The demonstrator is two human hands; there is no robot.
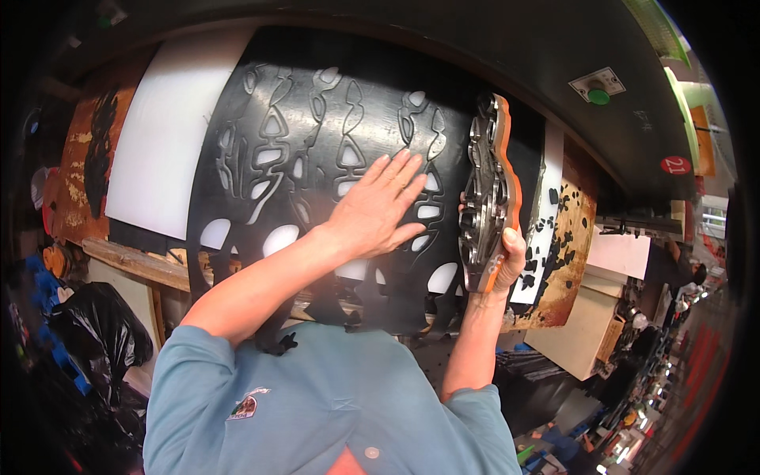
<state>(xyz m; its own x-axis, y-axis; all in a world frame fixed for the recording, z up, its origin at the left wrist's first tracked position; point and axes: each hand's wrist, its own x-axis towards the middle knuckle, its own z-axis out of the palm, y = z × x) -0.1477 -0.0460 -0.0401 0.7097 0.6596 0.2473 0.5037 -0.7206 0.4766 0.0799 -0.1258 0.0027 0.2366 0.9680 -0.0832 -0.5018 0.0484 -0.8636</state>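
My left hand (376, 206) lies flat with its fingers stretched out on a black rubber-like sheet (380, 119). Rows of long, curved outlines are cut into this sheet, and white shows through several of its holes. Along the near edge it ends in ragged strips and larger cut-outs. At the right side of the sheet, my right hand (511, 257) grips a cutting die (484, 174) by its lower end. The die stands on edge, its shiny metal blades facing left and its orange backing facing right. My thumb is on the backing; the other fingers are mostly hidden behind the die.
A dark machine beam (507, 47) with a green button (598, 96) spans the far side. White board (166, 127) shows at left. Black scraps lie on a worn brown board (582, 229) at right, above a cardboard box (570, 340). A black plastic bag (99, 340) sits lower left.
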